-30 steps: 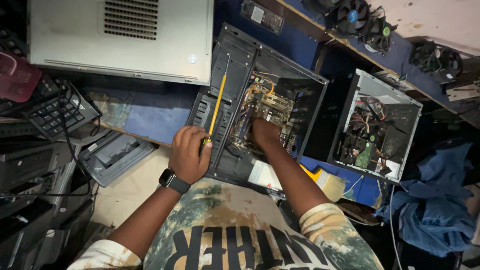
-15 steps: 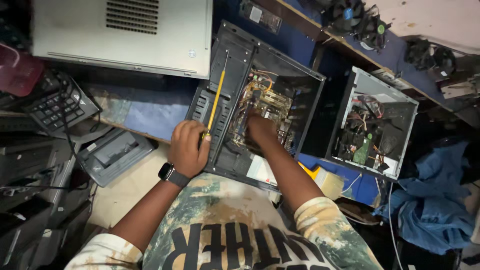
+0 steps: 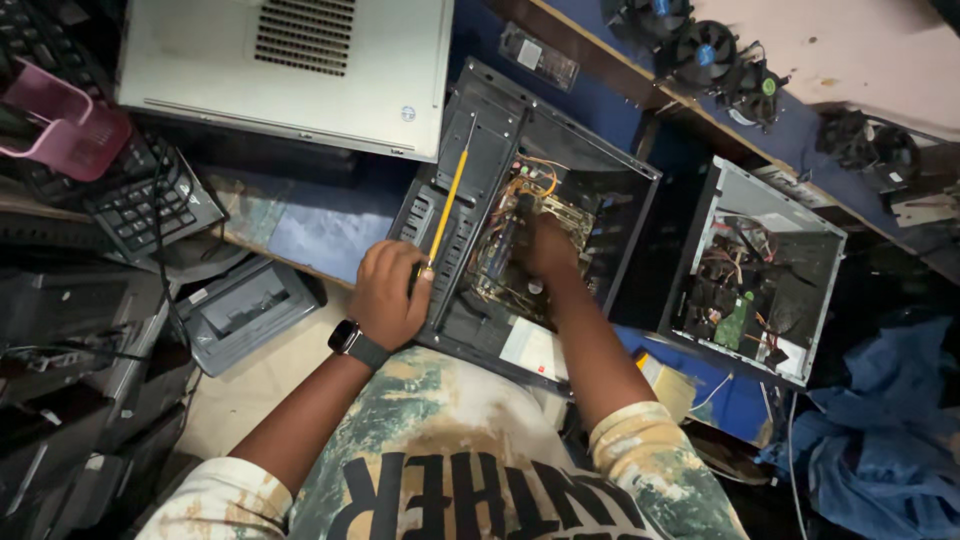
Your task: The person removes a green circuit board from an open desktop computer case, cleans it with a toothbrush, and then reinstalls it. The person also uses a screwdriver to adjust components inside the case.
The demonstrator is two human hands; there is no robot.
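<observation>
Observed from above: open black computer case (image 3: 560, 210) lying on its side at centre, interior facing up, circuit board and orange wiring exposed. Left hand (image 3: 388, 297) closed at the case's near-left edge, fingers (image 3: 415, 285) clamped on the handle end of a yellow-shafted screwdriver (image 3: 448, 205), shaft running up along the case's slotted rear panel. Smartwatch (image 3: 352, 340) worn on the left wrist. Right hand (image 3: 550, 245) reached inside the case over the circuit board (image 3: 500, 255); fingers hidden in the dark interior, state of grip not determinable. Second opened case (image 3: 760, 270) standing just right of the first. Silver vented case (image 3: 290, 65) lying flat at upper left. Black keyboard (image 3: 150, 205) and pink plastic basket (image 3: 70, 125) at far left. Cooling fans (image 3: 710, 50) on the shelf at upper right. Blue cloth (image 3: 880, 440) heaped at lower right.
</observation>
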